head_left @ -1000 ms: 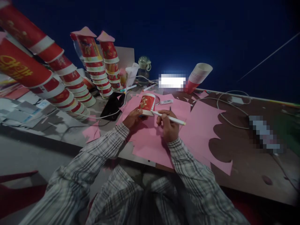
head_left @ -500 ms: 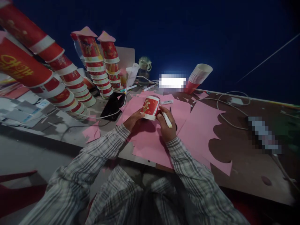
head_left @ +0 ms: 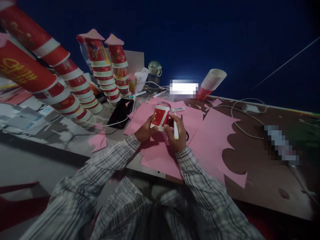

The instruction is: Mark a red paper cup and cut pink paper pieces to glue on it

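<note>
A red and white paper cup [head_left: 160, 116] is held between my two hands above pink paper [head_left: 160, 156]. My left hand [head_left: 146, 130] grips its left side, with the thumb at the lower rim. On the other side my right hand [head_left: 178, 136] holds the cup with thumb and fingertips. A white marker [head_left: 176, 129] with a yellowish end is also tucked in the right hand. Close beyond that hand lie a white marker cap or pen [head_left: 178, 109] and dark-handled scissors [head_left: 187, 135], partly hidden by the hand. A round clear ring shape [head_left: 163, 103] shows behind the cup.
Stacked red cup towers [head_left: 96, 63], some with pink paper cones, stand at left. A tilted stack of cups [head_left: 212, 80] is at the back right. A black phone [head_left: 120, 114], a bottle [head_left: 154, 75] and white cables [head_left: 233, 110] lie around. Cut pink sheets [head_left: 215, 133] spread rightward.
The cup has turned in my hands, so its printed white strip now faces me more. My left thumb has moved along the lower rim, and the marker in my right hand points more upright.
</note>
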`<state>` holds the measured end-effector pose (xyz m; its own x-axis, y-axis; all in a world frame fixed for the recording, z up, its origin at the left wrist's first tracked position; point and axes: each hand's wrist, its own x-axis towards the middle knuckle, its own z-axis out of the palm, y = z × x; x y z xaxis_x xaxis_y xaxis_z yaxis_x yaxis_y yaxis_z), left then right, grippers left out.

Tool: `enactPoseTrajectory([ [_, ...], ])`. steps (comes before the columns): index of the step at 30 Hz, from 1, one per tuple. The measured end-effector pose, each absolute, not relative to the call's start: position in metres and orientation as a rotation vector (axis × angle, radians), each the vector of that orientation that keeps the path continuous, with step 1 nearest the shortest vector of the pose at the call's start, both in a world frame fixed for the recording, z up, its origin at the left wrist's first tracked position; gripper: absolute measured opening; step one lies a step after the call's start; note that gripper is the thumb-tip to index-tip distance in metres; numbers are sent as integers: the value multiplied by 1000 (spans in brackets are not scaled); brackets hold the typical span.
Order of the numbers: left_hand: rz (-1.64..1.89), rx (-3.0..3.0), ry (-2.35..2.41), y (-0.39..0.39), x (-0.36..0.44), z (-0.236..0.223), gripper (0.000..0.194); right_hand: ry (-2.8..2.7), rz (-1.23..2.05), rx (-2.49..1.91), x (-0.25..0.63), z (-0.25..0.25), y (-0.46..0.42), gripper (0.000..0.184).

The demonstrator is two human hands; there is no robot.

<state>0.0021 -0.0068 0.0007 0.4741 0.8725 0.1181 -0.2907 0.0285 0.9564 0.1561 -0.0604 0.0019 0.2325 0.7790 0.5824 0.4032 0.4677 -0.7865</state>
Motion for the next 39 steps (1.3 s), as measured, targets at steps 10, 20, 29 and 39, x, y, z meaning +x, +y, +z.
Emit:
enactPoseTrajectory([
  [10,971,1270,694,-3,0,0,57,-1274,258,-990,156,16,-70,36],
  [20,955,1236,672,-4,0,3,56,-1195,415,-976,152,16,-71,28],
  [29,924,1260,678,-2,-1,-2,62,-1158,454,-1053,153,15,-70,24],
  [39,934,1267,643,-6,0,3,57,-1146,457,-1026,152,20,-71,20],
])
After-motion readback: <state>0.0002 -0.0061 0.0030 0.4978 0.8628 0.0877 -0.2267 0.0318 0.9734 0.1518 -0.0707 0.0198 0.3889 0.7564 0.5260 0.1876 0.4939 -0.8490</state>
